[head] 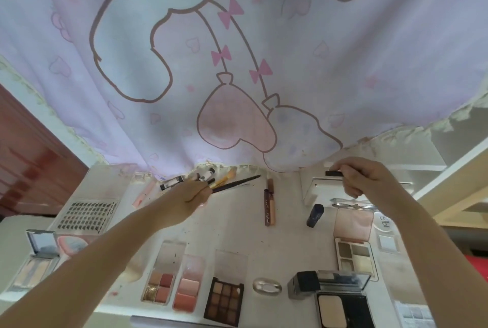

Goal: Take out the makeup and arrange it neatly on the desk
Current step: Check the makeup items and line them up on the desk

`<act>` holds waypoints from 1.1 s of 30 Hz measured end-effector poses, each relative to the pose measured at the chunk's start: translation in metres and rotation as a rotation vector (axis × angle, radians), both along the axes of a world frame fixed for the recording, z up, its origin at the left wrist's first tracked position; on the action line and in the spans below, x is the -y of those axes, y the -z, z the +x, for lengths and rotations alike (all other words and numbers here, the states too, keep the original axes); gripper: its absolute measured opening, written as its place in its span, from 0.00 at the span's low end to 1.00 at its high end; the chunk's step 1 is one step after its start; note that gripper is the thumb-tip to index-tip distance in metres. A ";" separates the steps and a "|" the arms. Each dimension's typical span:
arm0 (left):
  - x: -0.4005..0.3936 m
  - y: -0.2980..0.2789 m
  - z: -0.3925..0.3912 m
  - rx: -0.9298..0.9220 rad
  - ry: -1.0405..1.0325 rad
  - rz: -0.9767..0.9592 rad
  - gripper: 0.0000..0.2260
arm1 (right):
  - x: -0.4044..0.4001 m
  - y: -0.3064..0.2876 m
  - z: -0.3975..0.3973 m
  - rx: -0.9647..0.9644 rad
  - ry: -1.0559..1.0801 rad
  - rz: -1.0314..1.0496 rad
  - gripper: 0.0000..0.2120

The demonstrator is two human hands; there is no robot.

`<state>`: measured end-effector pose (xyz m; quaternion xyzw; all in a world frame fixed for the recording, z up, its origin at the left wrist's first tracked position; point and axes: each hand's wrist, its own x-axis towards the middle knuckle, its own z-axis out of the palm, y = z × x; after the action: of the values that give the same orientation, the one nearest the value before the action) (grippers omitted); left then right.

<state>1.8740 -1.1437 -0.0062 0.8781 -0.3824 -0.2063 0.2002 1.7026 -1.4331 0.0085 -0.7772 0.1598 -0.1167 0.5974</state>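
The left hand (194, 194) reaches to the far edge of the surface (237, 227), its fingers curled round a bunch of brushes (232, 182) and small tubes (173, 182) that fan out beyond its fingertips. The right hand (361, 177) is raised near the far right corner, pinching a small black stick (333, 173) between thumb and fingers, just above a clear box (317, 190).

Between the hands lie a brown mascara tube (269, 202) and a dark blue lipstick (315, 215), well apart from both. Along the near edge sit open eyeshadow palettes (224, 298), a blush palette (187, 293) and a black powder compact (340, 301); a sheet of false lashes (87, 215) lies at the left.

A pink cartoon-print curtain (237, 50) hangs behind the far edge, with a reddish wooden door (29, 164) at the left.
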 end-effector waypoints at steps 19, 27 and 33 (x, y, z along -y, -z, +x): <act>0.032 0.018 -0.024 -0.088 0.082 -0.011 0.16 | -0.036 0.011 0.032 -0.193 -0.207 -0.065 0.14; 0.030 0.021 -0.023 -0.113 0.106 0.041 0.15 | -0.042 0.016 0.039 -0.225 -0.289 -0.073 0.14; 0.035 0.026 -0.028 -0.228 0.095 0.083 0.11 | -0.054 0.027 0.055 -0.265 -0.273 -0.173 0.10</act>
<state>1.8459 -1.1789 -0.0320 0.8375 -0.3895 -0.3295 0.1959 1.7578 -1.3795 -0.0180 -0.8485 0.1195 0.0553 0.5126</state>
